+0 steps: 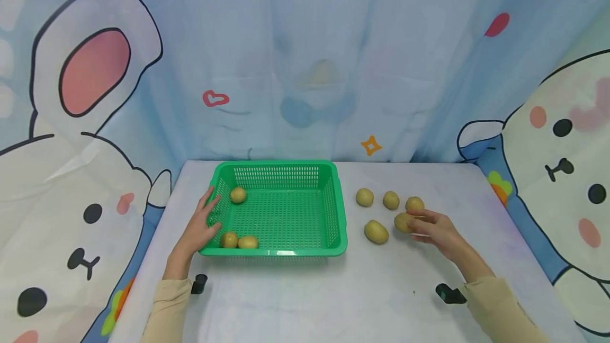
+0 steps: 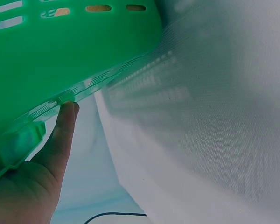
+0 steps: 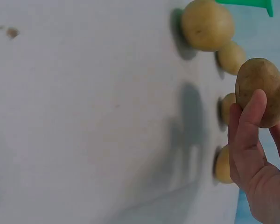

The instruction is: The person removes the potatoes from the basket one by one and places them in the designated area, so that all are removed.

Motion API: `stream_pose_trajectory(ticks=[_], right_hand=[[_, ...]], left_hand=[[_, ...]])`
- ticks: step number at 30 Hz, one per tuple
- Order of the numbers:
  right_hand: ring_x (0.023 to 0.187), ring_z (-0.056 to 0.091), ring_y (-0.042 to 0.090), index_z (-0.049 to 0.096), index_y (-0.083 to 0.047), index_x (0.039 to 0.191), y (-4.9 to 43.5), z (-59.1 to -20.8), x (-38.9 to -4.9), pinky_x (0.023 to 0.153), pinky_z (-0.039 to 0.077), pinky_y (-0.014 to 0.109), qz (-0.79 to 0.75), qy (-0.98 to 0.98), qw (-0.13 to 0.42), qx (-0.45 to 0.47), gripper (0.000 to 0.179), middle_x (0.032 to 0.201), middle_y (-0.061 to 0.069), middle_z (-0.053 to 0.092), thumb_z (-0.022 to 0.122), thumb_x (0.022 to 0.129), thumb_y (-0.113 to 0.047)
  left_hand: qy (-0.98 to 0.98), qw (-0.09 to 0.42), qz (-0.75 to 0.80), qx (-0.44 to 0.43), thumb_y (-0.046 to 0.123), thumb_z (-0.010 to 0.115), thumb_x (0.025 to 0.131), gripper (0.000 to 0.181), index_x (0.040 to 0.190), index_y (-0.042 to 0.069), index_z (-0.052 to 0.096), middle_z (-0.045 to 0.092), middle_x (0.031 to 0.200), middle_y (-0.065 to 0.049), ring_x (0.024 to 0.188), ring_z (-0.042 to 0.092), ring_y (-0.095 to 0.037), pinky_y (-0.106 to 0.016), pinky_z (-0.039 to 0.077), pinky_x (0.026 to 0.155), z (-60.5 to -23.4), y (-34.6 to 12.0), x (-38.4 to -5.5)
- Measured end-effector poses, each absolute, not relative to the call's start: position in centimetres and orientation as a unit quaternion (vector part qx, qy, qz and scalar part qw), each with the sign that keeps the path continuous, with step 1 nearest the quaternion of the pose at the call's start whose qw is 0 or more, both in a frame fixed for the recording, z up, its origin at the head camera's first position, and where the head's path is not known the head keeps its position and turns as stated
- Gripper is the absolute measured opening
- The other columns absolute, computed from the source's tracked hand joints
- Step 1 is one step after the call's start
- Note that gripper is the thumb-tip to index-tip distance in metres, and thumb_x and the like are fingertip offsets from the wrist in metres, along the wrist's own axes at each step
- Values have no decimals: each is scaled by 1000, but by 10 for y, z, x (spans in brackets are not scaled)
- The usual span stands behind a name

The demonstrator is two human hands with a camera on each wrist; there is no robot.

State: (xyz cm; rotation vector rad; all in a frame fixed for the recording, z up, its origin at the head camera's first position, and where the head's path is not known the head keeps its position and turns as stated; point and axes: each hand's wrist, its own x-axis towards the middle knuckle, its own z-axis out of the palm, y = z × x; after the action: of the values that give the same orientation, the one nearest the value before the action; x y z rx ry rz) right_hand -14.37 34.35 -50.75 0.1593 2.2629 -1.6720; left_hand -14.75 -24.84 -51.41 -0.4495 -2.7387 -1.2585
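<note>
A green plastic basket [image 1: 286, 252] contains three potatoes: one potato [image 1: 238, 195] at the back left, and two potatoes [image 1: 248, 242] side by side in the front left corner. My left hand [image 1: 199, 229] rests on the basket's left rim, fingers spread and thumb laid straight along the edge. To the right of the basket, my right hand [image 1: 436, 231] pinches a potato [image 3: 261, 91] between thumb and fingers, raised off the cloth. Around it lie several more, among them a larger oval potato [image 1: 376, 232] and a rounder potato [image 1: 365, 197].
A white cloth [image 1: 305, 300] covers the table. Behind it hangs a blue curtain [image 1: 305, 68] printed with cartoon animals. A small brown speck [image 3: 12, 32] marks the cloth in the right wrist view.
</note>
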Motion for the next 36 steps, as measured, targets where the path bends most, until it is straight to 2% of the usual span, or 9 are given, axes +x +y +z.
stream_pose_trajectory(ticks=[4, 9, 17, 23, 28, 36], right_hand=[[95, 62, 6, 41, 7, 144, 348, -521, -140, 82, 56, 31, -562, 809, 160, 60, 63, 132, 22, 52, 64, 96, -27], [93, 62, 7, 44, 8, 142, 347, -532, -138, 79, 57, 31, -543, 824, 149, 65, 56, 128, 21, 54, 61, 96, -18], [100, 62, 23, 45, 9, 139, 340, -535, -136, 78, 58, 33, -506, 847, 147, 65, 54, 131, 31, 45, 62, 95, -16], [104, 61, 34, 48, 12, 135, 341, -522, -140, 77, 58, 37, -452, 880, 146, -6, 49, 129, 34, 50, 59, 97, -15], [106, 61, 43, 50, 12, 133, 340, -506, -150, 78, 56, 41, -389, 911, 122, -56, 47, 127, 34, 55, 58, 98, -17], [112, 59, 42, 47, 10, 137, 325, -478, -173, 83, 56, 44, -414, 897, 128, -81, 47, 131, 33, 54, 53, 101, -20]], left_hand=[[-899, 47, -412, -143, -2, 53, 82, 70, 148, -10, 33, 11, 162, -21, 146, 12, -47, -68, 27, 105, -513, -249, -147], [-898, 48, -414, -144, -4, 52, 82, 70, 148, -10, 33, 10, 162, -21, 146, 12, -47, -68, 27, 105, -514, -249, -147], [-894, 49, -421, -143, -3, 53, 80, 71, 148, -10, 34, 10, 162, -20, 146, 12, -47, -67, 28, 105, -512, -248, -148], [-895, 47, -421, -139, -3, 53, 81, 71, 149, -9, 33, 10, 163, -19, 146, 12, -45, -66, 29, 104, -513, -249, -150], [-895, 45, -423, -136, -3, 52, 81, 71, 149, -10, 33, 10, 163, -20, 147, 12, -45, -67, 27, 106, -511, -248, -148], [-894, 42, -423, -141, -3, 52, 81, 70, 148, -12, 33, 10, 162, -22, 146, 13, -46, -67, 28, 105, -508, -246, -146]])
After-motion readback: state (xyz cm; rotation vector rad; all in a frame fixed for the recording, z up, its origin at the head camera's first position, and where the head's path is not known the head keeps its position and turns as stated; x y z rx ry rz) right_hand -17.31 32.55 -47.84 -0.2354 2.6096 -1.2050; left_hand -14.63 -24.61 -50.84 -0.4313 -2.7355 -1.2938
